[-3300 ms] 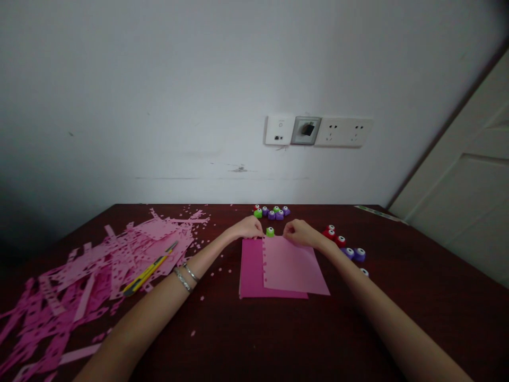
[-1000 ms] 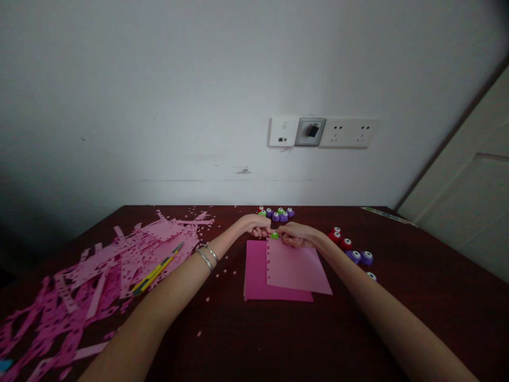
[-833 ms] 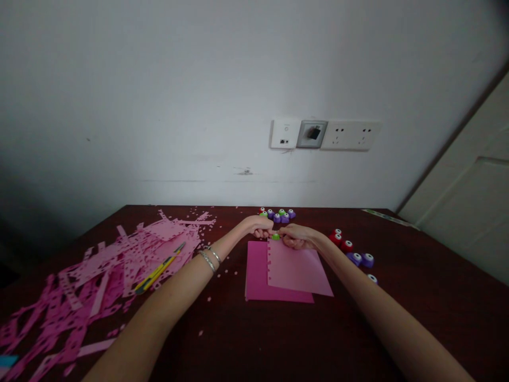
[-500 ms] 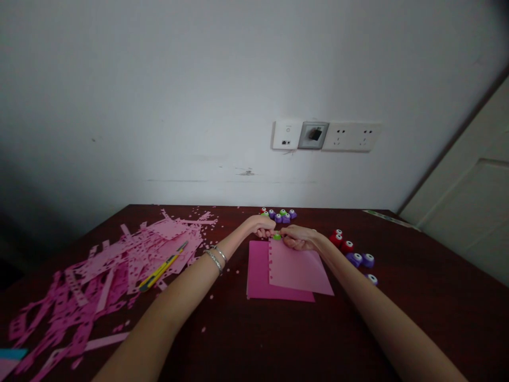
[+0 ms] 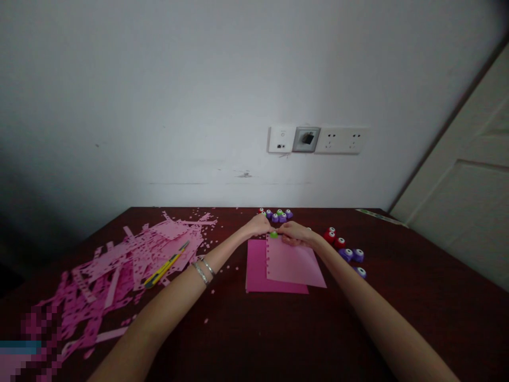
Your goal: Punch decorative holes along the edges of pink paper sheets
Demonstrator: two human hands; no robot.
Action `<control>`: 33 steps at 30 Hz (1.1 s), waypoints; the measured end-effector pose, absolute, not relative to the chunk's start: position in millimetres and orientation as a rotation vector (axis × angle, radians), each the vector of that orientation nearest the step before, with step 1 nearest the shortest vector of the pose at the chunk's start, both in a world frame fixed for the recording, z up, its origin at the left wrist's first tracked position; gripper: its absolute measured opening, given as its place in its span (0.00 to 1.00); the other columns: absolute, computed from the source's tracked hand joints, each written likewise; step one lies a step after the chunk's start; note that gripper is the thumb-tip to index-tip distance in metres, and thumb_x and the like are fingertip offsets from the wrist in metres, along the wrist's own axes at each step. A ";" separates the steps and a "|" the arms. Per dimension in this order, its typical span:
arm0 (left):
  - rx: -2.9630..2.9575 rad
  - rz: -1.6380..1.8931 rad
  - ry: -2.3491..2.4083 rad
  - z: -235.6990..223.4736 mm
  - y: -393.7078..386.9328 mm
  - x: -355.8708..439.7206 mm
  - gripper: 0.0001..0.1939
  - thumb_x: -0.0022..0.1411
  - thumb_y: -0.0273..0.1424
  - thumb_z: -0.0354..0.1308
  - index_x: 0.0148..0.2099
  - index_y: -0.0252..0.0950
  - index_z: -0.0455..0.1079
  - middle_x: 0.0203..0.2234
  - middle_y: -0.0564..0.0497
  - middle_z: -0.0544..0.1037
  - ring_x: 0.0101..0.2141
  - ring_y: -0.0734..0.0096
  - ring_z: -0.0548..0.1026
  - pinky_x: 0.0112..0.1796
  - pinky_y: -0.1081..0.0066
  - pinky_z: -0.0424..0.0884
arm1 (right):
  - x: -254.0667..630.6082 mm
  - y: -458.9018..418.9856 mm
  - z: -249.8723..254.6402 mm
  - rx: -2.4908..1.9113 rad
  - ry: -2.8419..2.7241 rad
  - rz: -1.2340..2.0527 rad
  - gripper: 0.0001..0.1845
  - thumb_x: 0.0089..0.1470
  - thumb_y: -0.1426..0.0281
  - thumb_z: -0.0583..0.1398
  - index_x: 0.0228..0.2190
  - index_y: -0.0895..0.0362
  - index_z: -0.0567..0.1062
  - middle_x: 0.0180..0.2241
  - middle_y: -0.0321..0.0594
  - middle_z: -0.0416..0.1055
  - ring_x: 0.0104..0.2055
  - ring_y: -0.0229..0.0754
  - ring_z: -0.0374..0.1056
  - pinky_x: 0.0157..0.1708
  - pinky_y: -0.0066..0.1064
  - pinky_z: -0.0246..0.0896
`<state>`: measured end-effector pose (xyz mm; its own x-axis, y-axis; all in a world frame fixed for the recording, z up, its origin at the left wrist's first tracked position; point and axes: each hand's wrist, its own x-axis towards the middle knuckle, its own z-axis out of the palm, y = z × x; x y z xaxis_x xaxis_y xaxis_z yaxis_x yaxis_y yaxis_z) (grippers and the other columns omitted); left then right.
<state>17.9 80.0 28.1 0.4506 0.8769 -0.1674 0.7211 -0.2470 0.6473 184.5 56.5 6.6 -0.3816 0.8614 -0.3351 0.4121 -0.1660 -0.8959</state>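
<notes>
A person's left hand (image 5: 260, 225) and right hand (image 5: 293, 233), curled nearly closed, grip one green punch (image 5: 274, 234) between them at the light pink sheet's (image 5: 294, 264) corner. Left of them lies one yellow cutter (image 5: 165, 266), lettering unreadable; right, three red punches (image 5: 330, 235).

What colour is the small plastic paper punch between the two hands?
The paper punch is bright green, best seen in the head view.

I'm seeing a green craft punch (image 5: 274, 234) sitting at the far left corner of a pale pink sheet (image 5: 294, 262), which is lying over magenta paper (image 5: 256, 265), its left edge showing punched notches.
</notes>
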 end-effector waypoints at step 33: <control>2.946 -0.019 0.684 5.0 -27.7 -36.1 0.35 0.61 0.52 0.34 0.64 0.40 0.43 0.62 0.43 0.44 0.61 0.52 0.39 0.55 0.47 0.37 | 186.7 59.2 -27.1 -1.222 -2.061 0.459 0.20 0.44 0.73 0.62 0.42 0.59 0.71 0.40 0.44 0.72 0.40 0.42 0.68 0.43 0.35 0.62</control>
<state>-36.1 -27.7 5.0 0.8979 0.4385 -0.0386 0.4400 -0.8912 0.1105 186.7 59.2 -27.1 -0.3207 0.8679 0.3794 0.6248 0.4949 -0.6039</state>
